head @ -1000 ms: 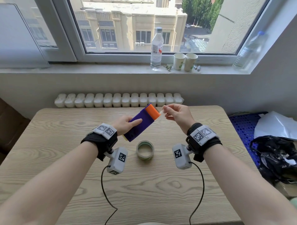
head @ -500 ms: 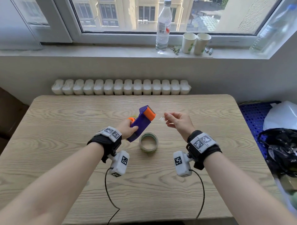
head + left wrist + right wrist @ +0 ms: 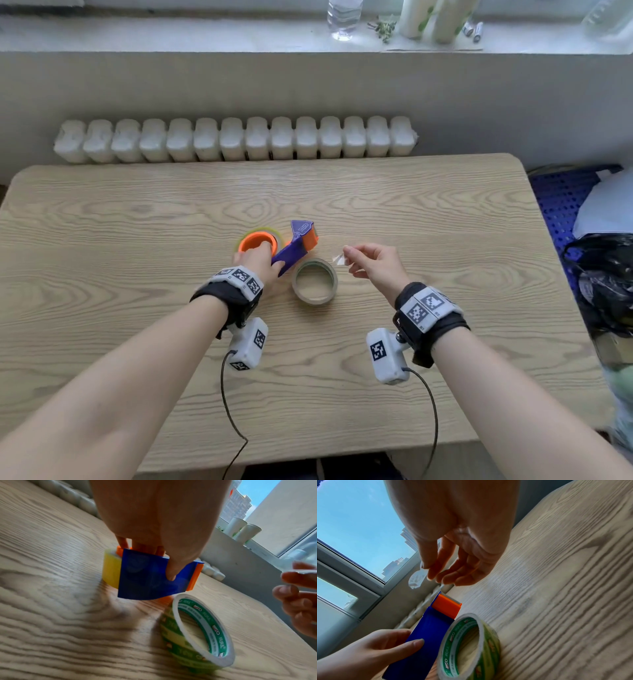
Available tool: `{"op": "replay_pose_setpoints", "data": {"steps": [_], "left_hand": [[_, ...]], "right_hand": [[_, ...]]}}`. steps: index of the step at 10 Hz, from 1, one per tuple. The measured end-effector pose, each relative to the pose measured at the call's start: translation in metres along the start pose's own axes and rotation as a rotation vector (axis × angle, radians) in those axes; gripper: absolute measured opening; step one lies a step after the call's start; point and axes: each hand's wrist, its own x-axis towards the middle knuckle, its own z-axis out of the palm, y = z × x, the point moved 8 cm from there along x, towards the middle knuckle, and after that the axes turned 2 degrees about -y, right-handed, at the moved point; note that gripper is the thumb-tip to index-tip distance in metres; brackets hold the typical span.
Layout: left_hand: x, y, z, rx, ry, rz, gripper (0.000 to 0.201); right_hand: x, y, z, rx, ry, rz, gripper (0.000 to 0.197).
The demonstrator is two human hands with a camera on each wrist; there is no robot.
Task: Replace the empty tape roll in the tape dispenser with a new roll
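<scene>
My left hand (image 3: 270, 255) grips the blue tape dispenser (image 3: 295, 247) from above, down at the tabletop, with its orange hub (image 3: 257, 241) facing up. A yellow tape roll (image 3: 111, 570) sits on the hub inside the dispenser (image 3: 150, 578), and my thumb presses the blue shell. The orange serrated cutter (image 3: 447, 607) points away from me. An almost bare tape core (image 3: 314, 281) with green print lies flat on the table just right of the dispenser. My right hand (image 3: 347, 254) hovers beside it and pinches a small scrap of clear tape (image 3: 339, 259), also seen as the scrap (image 3: 415, 580).
The wooden table (image 3: 445, 222) extends widely on all sides. A white radiator (image 3: 236, 138) runs behind its far edge. A bottle (image 3: 342, 17) and paper cups (image 3: 431, 17) stand on the windowsill. Bags (image 3: 603, 274) sit off the table's right edge.
My left hand has lowered the dispenser from mid-air to the table and turned its hub upward. The right hand, still pinching the tape scrap, has come down slightly. The head view has tilted down.
</scene>
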Motion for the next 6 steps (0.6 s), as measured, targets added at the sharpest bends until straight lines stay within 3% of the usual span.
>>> {"op": "replay_pose_setpoints", "data": {"steps": [2,5,6], "left_hand": [[0.006,0.007,0.006,0.010,0.035,0.006,0.034],[0.008,0.010,0.014,-0.023,-0.078,-0.028,0.037],[0.001,0.017,-0.001,-0.055,-0.021,0.007,0.035]], "right_hand": [[0.002,0.015,0.003,-0.004,-0.007,0.039,0.021],[-0.002,0.009,0.002,-0.151,-0.087,0.061,0.022],[-0.006,0.003,0.002,-0.240,-0.141,0.065,0.022]]}}
